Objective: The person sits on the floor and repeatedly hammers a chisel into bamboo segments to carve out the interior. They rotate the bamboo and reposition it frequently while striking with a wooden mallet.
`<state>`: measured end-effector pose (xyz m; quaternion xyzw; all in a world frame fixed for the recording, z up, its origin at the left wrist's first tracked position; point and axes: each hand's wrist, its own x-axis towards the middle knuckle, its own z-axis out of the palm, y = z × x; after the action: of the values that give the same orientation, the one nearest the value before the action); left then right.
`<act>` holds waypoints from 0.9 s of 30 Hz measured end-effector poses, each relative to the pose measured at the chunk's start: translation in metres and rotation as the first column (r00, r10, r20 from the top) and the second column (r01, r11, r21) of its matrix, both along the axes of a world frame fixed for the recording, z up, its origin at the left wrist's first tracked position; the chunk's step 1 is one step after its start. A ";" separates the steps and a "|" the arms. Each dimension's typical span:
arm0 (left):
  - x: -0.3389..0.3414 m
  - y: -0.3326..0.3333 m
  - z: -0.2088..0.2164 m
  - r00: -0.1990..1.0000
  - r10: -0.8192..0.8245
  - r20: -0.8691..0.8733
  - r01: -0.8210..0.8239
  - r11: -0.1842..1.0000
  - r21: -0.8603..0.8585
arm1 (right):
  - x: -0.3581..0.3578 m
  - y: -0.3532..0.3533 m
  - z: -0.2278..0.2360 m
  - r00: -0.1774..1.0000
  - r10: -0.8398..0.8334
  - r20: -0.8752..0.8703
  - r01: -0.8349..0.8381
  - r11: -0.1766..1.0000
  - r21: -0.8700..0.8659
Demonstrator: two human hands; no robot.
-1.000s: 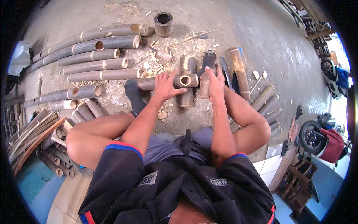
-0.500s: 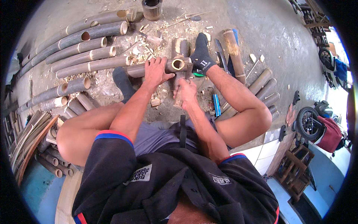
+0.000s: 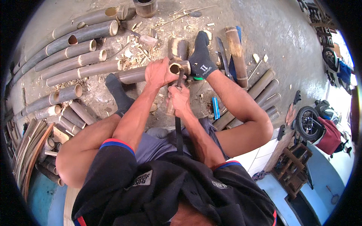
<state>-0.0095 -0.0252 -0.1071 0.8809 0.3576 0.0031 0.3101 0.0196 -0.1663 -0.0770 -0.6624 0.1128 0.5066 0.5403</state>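
Note:
My left hand (image 3: pixel 158 72) is wrapped over a short bamboo pole (image 3: pixel 132 75) lying crosswise between my feet. A round hole with a pale cut rim shows in the pole just right of that hand. My right hand (image 3: pixel 178 98) grips the wooden handle of a knife (image 3: pixel 181 76); its dark narrow blade reaches up to the hole's right edge. The blade's tip is hard to make out there. Beneath the pole, a thicker bamboo piece (image 3: pixel 182 49) with a pale shaved patch points away from me. My right sock (image 3: pixel 202 56) is against the pole's right end.
Several bamboo poles (image 3: pixel 83 70), some with holes, lie at the left. A long blade (image 3: pixel 222 54) rests beside an upright-lying bamboo length (image 3: pixel 236 52) at right. Wood chips (image 3: pixel 137 54), a blue object (image 3: pixel 215 108) and a bamboo cup (image 3: pixel 146 7) are on the floor.
The knife and my right hand have shifted left, bringing the blade from the pole's right end to the hole. My left hand still holds the pole. The whole view has shifted slightly.

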 end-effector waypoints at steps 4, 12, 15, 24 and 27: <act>0.005 -0.008 0.009 0.995 0.091 -0.046 -0.087 0.992 0.094 | 0.039 -0.008 0.015 0.947 0.316 0.054 -0.308 0.943 -0.124; 0.018 -0.019 -0.003 0.972 0.230 0.041 -0.233 0.964 0.129 | 0.145 0.001 0.003 0.106 0.961 0.255 -0.842 0.223 -0.492; 0.020 -0.013 -0.005 0.972 0.236 0.010 -0.236 0.967 0.096 | 0.173 0.072 0.047 -0.273 0.952 0.141 -0.829 -0.158 -0.536; -0.010 0.027 0.005 0.965 -0.194 -0.179 0.175 0.978 -0.115 | 0.114 -0.004 0.018 -0.180 0.916 0.358 -0.748 0.108 -0.655; -0.009 0.014 0.009 0.978 -0.133 -0.161 0.134 0.991 -0.004 | 0.091 -0.010 0.010 0.014 0.921 0.390 -0.757 0.265 -0.597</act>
<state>-0.0189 -0.0110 -0.0977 0.9013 0.3216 -0.0875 0.2767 0.1104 -0.1768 -0.0672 -0.7806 -0.4600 0.4205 0.0470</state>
